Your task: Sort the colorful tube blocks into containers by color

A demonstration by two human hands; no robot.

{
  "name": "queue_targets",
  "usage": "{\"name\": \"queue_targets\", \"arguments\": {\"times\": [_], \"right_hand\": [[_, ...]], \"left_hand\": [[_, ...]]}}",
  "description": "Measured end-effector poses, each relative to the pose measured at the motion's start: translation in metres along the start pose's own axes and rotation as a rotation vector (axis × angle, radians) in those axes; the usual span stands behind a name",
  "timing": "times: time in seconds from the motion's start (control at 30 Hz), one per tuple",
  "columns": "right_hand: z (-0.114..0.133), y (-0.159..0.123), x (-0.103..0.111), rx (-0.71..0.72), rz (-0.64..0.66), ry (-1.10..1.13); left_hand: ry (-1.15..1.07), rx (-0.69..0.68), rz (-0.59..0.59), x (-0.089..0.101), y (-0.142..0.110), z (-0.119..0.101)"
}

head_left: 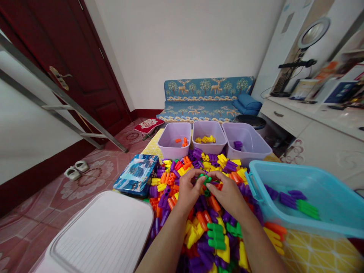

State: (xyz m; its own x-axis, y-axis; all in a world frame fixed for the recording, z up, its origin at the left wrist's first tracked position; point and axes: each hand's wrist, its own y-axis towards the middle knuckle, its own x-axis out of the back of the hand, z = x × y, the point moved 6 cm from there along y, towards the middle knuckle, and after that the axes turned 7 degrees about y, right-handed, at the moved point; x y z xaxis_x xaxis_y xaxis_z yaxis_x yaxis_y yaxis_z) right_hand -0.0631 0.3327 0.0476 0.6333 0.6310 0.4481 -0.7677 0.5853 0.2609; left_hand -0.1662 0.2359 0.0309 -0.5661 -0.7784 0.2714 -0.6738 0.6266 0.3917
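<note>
We are looking at a yellow patterned cloth (321, 252) — three lilac plastic tubs (210, 138) stand in a row along its far side, a pale blue tub (309, 193) sits at right, a blue printed box (135, 174) at left, and a heap of colored plastic building pieces (216, 242) lies between them.

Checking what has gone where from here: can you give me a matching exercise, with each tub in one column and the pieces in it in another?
Tubs:
1. left lilac tub
2. middle lilac tub
3. right lilac tub
4. blue tub

Contents:
A. yellow pieces
B. purple and green pieces
C. orange pieces
D. purple pieces

Pairs: 1-C, 2-A, 3-D, 4-B
</note>
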Motion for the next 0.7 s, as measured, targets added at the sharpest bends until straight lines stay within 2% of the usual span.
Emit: {"name": "queue_targets", "arguments": {"times": [0.2, 0.47, 0.7], "right_hand": [[0.001, -0.002, 0.005, 0.004, 0.008, 0.007], [0.006, -0.008, 0.016, -0.036, 0.059, -0.005], [0.006, -0.012, 0.016, -0.04, 0.012, -0.04]], "left_hand": [[-0.003, -0.007, 0.002, 0.0, 0.001, 0.002], [0.019, -0.147, 0.058, -0.003, 0.0, -0.008], [-0.024, -0.051, 0.093, -0.009, -0.003, 0.003]]}}
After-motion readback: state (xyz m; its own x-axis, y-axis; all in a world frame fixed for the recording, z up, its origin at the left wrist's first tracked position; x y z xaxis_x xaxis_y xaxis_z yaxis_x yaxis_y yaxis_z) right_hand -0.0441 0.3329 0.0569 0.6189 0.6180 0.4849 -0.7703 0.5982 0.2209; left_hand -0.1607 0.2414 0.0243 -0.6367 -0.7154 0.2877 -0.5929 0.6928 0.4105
